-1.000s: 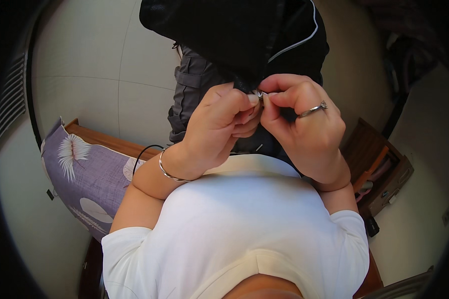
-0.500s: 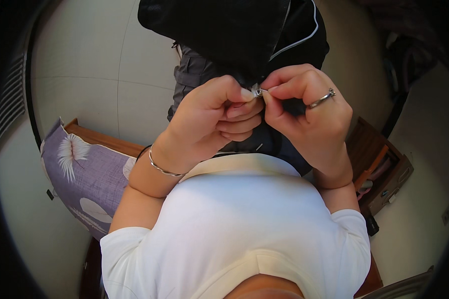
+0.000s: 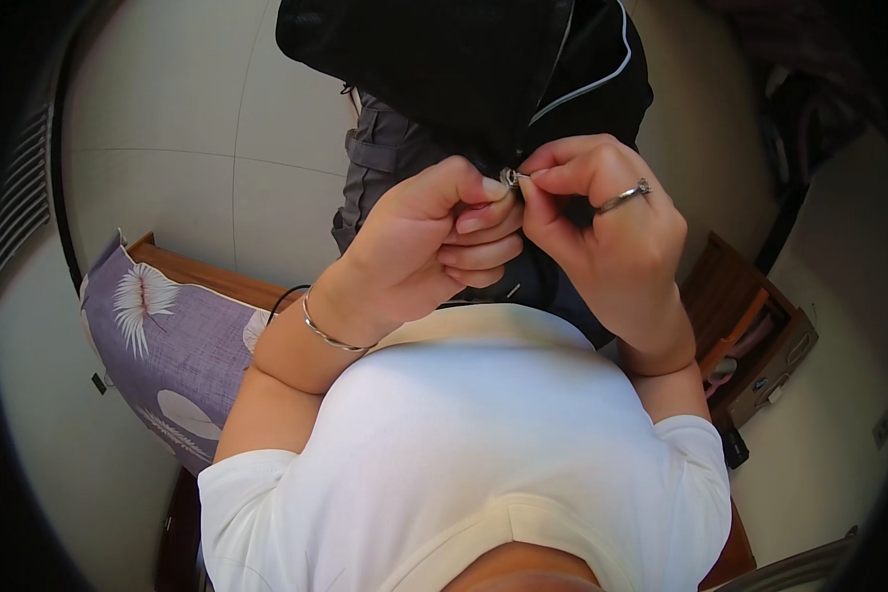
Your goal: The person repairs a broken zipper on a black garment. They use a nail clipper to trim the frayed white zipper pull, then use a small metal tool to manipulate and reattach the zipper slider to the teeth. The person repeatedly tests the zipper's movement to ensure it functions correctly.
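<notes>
Small metal piece [image 3: 509,179]: pinched by fingers of left hand [image 3: 434,229] at eight o'clock, right hand [image 3: 617,219] at four; sat six o'clock of black cloth [image 3: 424,74]; showed clearer than second ago, probably handier.

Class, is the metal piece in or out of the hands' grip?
In: fingertips of the left hand and right hand pinch the metal piece.

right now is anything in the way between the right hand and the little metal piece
Nothing visible is: the right hand has thumb and finger pinched right at the little metal piece, by the lower end of the black cloth. The left hand meets it from the other side.
</notes>
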Demonstrator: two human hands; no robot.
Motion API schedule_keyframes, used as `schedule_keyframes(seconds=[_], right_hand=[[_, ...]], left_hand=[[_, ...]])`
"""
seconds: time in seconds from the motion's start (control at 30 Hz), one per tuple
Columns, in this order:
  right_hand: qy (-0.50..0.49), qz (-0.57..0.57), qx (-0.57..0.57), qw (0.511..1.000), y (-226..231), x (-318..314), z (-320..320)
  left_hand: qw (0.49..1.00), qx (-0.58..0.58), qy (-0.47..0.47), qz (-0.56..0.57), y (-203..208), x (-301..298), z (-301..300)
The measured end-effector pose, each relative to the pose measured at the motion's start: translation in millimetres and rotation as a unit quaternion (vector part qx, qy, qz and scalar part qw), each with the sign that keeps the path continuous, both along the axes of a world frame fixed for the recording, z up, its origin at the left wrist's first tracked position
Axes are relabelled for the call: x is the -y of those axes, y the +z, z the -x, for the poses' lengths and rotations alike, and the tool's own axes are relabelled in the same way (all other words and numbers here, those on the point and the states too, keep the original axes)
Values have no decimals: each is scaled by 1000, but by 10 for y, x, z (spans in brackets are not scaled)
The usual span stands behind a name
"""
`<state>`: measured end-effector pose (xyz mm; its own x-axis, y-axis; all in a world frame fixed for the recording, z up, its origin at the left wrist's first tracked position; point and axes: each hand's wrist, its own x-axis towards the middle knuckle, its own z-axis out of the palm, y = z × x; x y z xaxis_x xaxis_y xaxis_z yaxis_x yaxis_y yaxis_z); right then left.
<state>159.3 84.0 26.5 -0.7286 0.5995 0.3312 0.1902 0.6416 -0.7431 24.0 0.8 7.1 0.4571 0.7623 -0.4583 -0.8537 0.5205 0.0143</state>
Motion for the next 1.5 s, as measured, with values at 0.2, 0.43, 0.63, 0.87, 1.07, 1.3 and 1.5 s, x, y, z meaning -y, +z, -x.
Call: schedule_keyframes(seconds=[0.2, 0.43, 0.63, 0.87, 1.07, 1.3, 1.5], right_hand=[[9, 126, -30, 992, -7, -65, -17], [95, 318, -69, 941, -59, -166, -46], [109, 483, -155, 855, -150, -123, 12], [103, 393, -111, 907, -86, -144, -48], [63, 334, -43, 939, 5, -112, -76], [29, 277, -24, 960, 69, -58, -61], [105, 253, 43, 961, 139, -187, -120]], left_hand=[[986, -150, 6, -67, 116, -14, 41], [965, -236, 22, -107, 211, 11, 72], [975, -192, 41, -102, 202, 2, 60], [971, -207, 47, -110, 167, 21, 46], [965, -224, 54, -124, 135, 37, 37], [962, -243, 48, -117, 178, 27, 18], [963, -236, 58, -116, 163, 43, 15]])
